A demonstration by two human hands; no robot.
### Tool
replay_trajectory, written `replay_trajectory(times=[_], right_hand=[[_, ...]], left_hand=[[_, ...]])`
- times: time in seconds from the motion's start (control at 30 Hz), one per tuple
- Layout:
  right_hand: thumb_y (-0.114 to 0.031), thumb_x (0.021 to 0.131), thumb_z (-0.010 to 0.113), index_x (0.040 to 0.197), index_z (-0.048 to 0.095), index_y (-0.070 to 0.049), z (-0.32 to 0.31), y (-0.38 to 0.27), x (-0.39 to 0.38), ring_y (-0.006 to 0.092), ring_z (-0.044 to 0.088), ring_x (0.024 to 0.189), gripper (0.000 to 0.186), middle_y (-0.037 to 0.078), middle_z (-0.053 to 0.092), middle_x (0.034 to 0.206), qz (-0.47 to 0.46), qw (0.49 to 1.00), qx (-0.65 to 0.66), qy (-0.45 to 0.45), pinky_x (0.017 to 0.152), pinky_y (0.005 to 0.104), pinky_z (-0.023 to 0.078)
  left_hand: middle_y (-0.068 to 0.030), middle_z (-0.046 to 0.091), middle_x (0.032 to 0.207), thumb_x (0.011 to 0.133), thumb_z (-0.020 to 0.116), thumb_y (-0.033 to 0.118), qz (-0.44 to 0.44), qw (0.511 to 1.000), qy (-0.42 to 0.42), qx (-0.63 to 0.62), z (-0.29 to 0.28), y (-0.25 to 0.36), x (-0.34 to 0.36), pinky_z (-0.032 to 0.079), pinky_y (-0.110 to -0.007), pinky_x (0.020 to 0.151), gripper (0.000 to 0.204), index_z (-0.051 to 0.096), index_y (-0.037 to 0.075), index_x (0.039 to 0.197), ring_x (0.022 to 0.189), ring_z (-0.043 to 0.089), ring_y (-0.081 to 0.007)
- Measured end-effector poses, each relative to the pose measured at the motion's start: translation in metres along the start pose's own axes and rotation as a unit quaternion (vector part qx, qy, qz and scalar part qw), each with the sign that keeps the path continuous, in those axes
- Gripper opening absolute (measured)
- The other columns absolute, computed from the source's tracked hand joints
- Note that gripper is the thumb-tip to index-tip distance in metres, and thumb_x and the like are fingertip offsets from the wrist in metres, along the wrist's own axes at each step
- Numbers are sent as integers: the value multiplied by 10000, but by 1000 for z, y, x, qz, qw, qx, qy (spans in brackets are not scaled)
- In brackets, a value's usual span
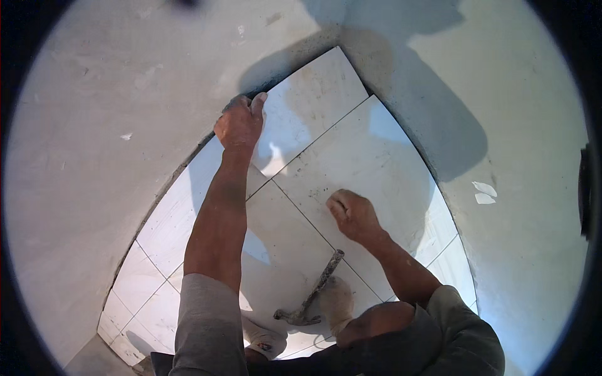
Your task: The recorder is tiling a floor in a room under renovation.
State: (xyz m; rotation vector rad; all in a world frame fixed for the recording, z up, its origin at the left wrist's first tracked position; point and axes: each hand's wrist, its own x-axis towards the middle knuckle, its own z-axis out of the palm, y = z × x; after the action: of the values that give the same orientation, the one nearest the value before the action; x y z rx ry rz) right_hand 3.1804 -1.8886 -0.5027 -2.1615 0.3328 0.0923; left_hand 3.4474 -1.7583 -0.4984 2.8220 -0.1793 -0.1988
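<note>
My left hand point(239, 123) reaches to the left edge of the far white tile point(313, 88), beside the wall. Its thumb lies along the tile's edge and the other fingers curl over that edge, their tips hidden. My right hand point(353, 214) is closed in a loose fist above the large right-hand tile point(351, 150), with nothing visible in it; whether the knuckles touch the tile I cannot tell. Nearer to me a hammer point(323, 282) with a speckled handle lies on the middle tile point(276, 232), close to my feet.
Bare grey plaster walls point(94, 125) rise on the left and right and meet in a far corner. A dark gap runs along the tile edges. Two white scraps point(485, 192) show at the right wall. My foot point(337, 304) stands beside the hammer. Smaller tiles point(141, 276) lie at the near left.
</note>
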Motion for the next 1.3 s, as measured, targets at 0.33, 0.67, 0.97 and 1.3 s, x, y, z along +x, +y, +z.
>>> replay_trajectory(times=[0.33,0.67,0.97,1.3], right_hand=[[-80,844,603,1107,532,-1,-59,-52,44,347,557,1032,284,172,563,1116,-202,952,-103,207,897,440,452],[-236,883,601,981,617,-13,-7,-90,67,363,603,937,245,192,644,965,-196,934,-264,-141,893,442,431],[-317,881,608,884,631,-19,12,-98,54,349,624,861,299,193,649,860,-84,952,-148,-255,778,449,468],[-363,837,644,890,654,-56,32,-96,47,327,633,868,311,168,663,864,-35,942,-219,-254,774,435,473]], left_hand=[[-159,673,779,867,485,619,34,999,33,4,-45,-57,-64,498,-461,715,546,678,109,865,798,659,-346],[-115,637,629,842,591,555,109,993,-46,-19,-73,-93,-161,499,-417,610,504,661,62,769,645,652,-303],[-127,656,678,845,584,560,76,987,-141,-2,-82,-111,-187,505,-424,643,504,686,67,840,678,662,-306],[-160,673,766,843,655,447,31,975,-56,-211,-58,-150,-203,512,-374,677,417,681,32,880,728,663,-287]])
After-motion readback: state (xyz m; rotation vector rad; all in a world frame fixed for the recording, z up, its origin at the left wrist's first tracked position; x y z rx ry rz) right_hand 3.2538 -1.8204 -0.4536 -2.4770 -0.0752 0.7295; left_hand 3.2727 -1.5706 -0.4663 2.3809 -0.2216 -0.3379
